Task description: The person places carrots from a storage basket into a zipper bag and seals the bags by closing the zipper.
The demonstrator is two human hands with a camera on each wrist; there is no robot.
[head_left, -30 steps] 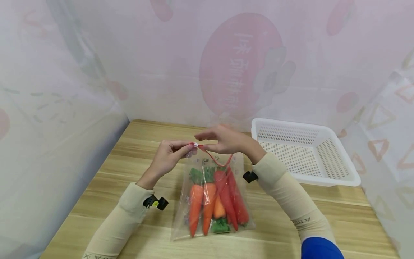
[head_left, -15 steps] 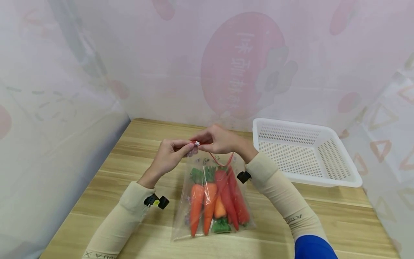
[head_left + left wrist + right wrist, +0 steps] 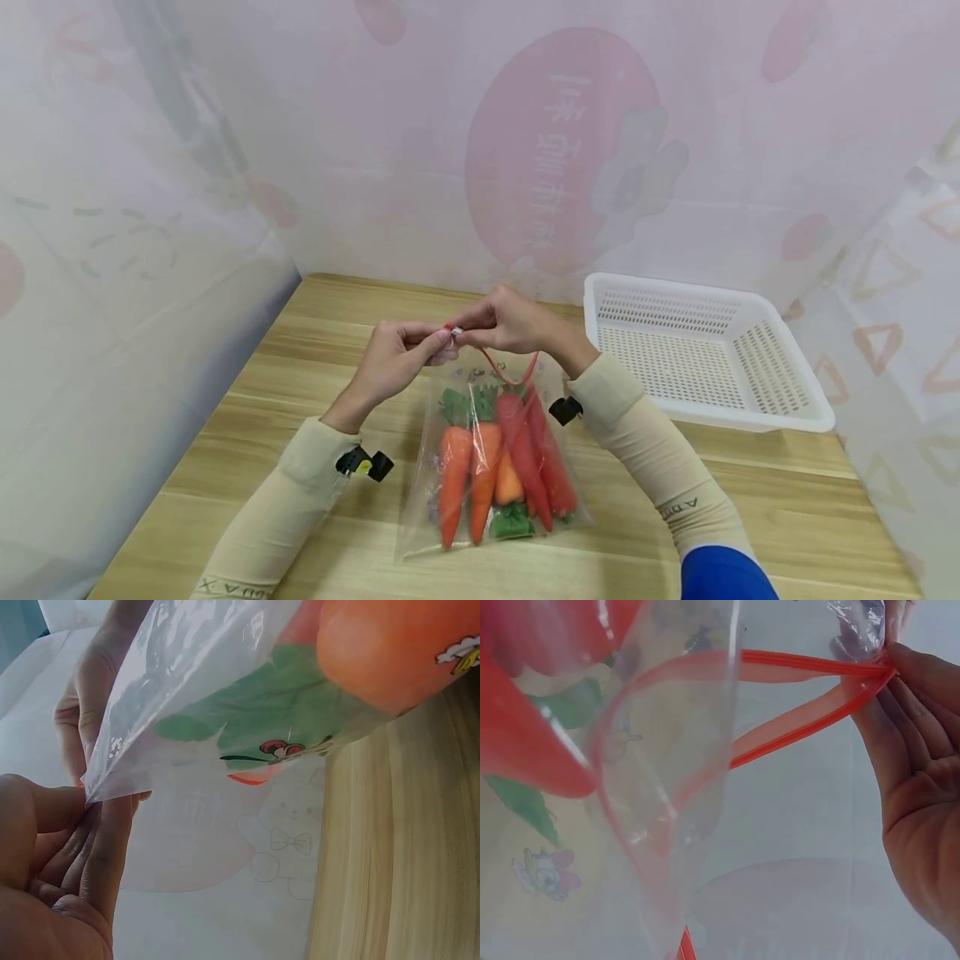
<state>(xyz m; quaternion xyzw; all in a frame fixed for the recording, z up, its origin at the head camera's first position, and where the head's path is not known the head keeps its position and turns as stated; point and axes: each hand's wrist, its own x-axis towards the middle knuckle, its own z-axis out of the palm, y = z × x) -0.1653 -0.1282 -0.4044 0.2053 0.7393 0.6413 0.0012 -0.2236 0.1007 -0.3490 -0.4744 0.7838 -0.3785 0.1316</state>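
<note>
A clear zip bag [image 3: 418,508] lies on the wooden table with its top edge lifted. Through its plastic show two carrots [image 3: 454,475], long red peppers [image 3: 525,454] and a smaller orange vegetable [image 3: 509,483] with a green top. My left hand [image 3: 393,358] pinches the bag's top left corner between thumb and fingers. Right beside it, my right hand [image 3: 510,321] pinches the red zip at its small white slider [image 3: 456,332]. In the right wrist view, the red zip strip [image 3: 802,735] spreads apart from the right hand's [image 3: 922,750] fingertips, leaving the mouth gaping.
At the right back of the wooden table [image 3: 247,433] stands a white perforated basket [image 3: 813,404]. Pale printed sheets [image 3: 390,192] enclose the table at the back and both sides.
The right hand's raised fingers have come down and closed on the zip by the white slider, against the left fingertips. The left hand keeps its pinch; the bag lies in the same place.
</note>
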